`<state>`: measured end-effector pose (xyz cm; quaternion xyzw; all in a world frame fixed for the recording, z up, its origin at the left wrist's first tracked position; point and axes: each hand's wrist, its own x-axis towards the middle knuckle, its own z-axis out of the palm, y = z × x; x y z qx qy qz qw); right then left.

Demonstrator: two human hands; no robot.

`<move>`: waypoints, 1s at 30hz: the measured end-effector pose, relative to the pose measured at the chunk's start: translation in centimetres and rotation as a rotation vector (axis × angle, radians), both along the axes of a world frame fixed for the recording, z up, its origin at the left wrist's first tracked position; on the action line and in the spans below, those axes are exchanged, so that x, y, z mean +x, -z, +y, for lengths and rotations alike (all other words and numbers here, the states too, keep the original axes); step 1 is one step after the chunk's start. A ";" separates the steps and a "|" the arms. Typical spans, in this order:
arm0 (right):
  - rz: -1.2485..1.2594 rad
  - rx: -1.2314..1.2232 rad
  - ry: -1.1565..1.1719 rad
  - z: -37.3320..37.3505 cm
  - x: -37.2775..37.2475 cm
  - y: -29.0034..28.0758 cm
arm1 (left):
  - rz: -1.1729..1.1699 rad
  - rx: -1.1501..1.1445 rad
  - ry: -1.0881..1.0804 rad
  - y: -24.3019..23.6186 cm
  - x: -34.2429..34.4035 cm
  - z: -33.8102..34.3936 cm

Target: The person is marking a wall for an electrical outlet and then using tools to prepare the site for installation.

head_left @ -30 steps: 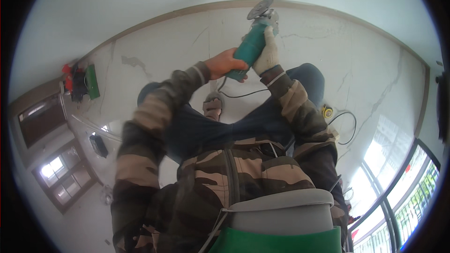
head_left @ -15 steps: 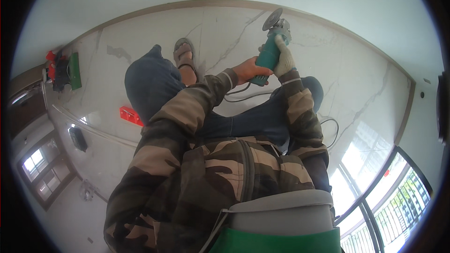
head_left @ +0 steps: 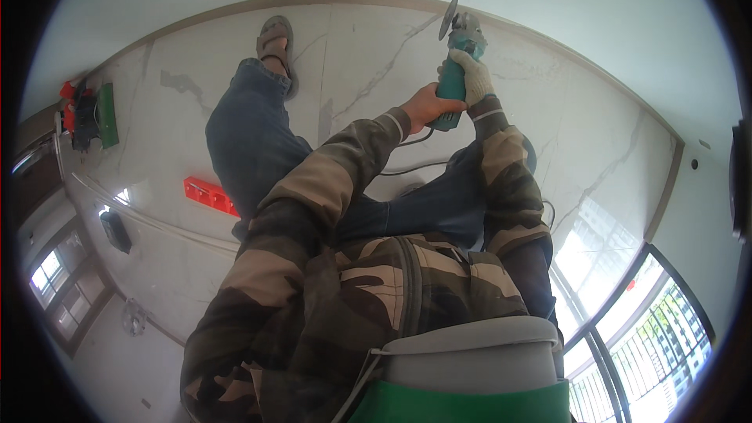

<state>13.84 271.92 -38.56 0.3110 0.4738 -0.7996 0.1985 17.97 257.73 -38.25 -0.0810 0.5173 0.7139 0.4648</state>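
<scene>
you're sitting on the white marble floor (head_left: 376, 70), grinder (head_left: 458, 63) held out ahead, disc near the skirting. your bare left hand (head_left: 427, 106) wraps the rear of its body; your gloved right hand (head_left: 472, 78) grips nearer the head. cutting looks about to begin: steady both grips before lowering the disc.

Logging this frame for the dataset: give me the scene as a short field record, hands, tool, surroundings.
setting: white marble-look tiled floor beside a window
left hand: bare left hand grips the rear of the teal angle grinder
right hand: gloved right hand wraps the grinder body
disc: raised near the skirting; contact cannot be told
cord: black cable trails on the floor
nearby: red power strip
</scene>
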 end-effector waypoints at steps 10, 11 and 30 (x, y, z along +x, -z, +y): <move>-0.027 0.106 -0.020 0.2 -1.1 1.0 | -0.101 0.144 -0.064 1.7 -0.8 0.6; -0.017 0.100 -0.020 0.3 -1.1 1.1 | -0.084 0.136 -0.070 1.9 -0.8 0.7; -0.066 0.079 0.002 0.8 -2.2 2.5 | -0.169 0.132 -0.043 2.2 -1.9 1.0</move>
